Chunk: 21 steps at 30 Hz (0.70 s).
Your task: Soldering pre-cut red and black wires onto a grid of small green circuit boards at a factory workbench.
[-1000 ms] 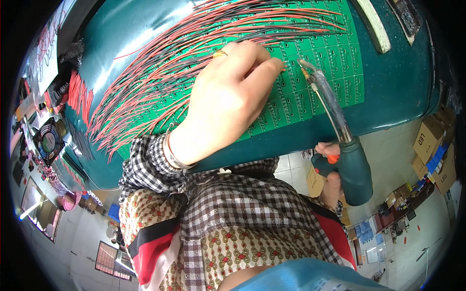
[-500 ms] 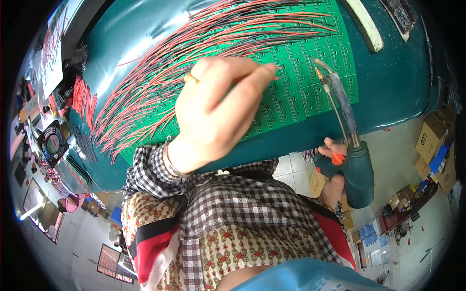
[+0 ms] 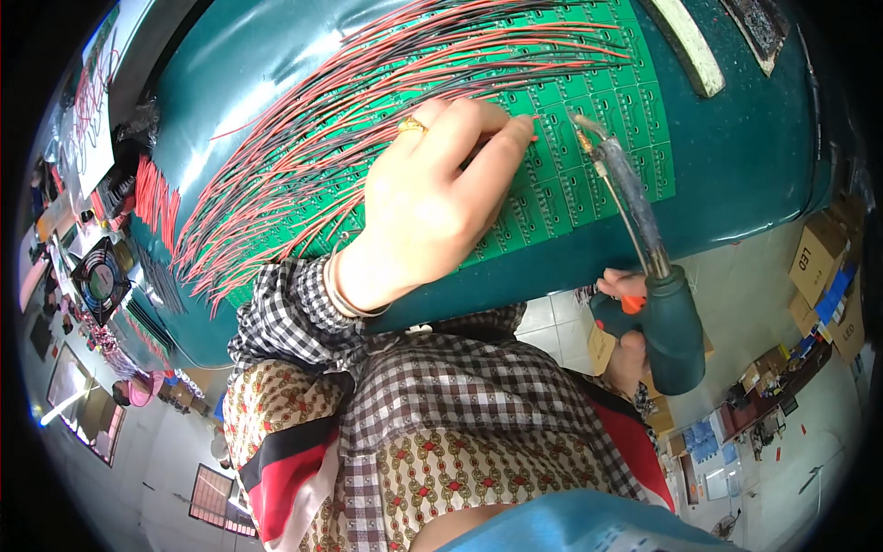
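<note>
My left hand (image 3: 428,202) is over a green panel of small circuit boards (image 3: 651,161), thumb and forefinger pinched on a red wire (image 3: 535,138). Only the wire's end shows past the fingertips; the rest is hidden under the hand. In my right hand (image 3: 627,357) is a dark green soldering gun (image 3: 678,336) with an orange-red trigger. Its bent tip and thin brass-ended tube point up over the panel, a little right of the left fingertips. Red and black wires (image 3: 303,138) lie in long rows across the boards, left of and beyond my left hand.
A bundle of short red wires (image 3: 156,204) and a black fan (image 3: 101,274) are at the table's left side. A pale curved bar (image 3: 692,51) lies at the far right of the green tabletop (image 3: 745,175). Cardboard boxes (image 3: 819,267) stand beyond the right edge.
My left hand has shifted slightly right, still pinching the red wire. The soldering gun's tip has moved a little left, closer to the left fingertips.
</note>
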Tool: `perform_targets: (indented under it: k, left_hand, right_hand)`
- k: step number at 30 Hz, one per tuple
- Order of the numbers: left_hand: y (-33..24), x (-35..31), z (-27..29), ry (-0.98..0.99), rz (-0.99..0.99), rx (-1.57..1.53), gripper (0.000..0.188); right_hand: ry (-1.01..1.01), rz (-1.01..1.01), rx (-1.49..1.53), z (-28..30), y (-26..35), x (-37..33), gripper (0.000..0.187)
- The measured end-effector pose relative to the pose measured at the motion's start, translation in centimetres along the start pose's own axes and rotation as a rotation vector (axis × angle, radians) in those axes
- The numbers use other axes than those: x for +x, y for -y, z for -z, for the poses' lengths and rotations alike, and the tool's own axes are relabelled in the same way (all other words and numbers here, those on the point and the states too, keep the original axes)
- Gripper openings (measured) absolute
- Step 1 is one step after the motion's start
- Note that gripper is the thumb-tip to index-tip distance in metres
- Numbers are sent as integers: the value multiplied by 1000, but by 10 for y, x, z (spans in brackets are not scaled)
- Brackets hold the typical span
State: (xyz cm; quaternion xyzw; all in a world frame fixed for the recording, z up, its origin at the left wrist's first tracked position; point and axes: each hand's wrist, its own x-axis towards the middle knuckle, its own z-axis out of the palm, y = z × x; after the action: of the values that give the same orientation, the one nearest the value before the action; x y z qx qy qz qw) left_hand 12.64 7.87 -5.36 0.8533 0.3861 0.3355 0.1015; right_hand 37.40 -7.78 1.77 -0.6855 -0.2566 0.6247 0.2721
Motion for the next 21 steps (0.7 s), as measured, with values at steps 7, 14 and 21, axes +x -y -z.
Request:
perform_targets:
  k: [7,14,21]
  left_hand:
    - [-2,1,0,7,0,-6,30]
    - [-2,0,-1,5,-2,15,26]
    - [-1,1,-2,-11,-14,16,26]
  right_hand:
    - [-17,521,25,-19,-8,13,42]
    - [-25,617,-86,-17,-25,18,45]
    - [-63,613,-81,-19,-28,17,44]
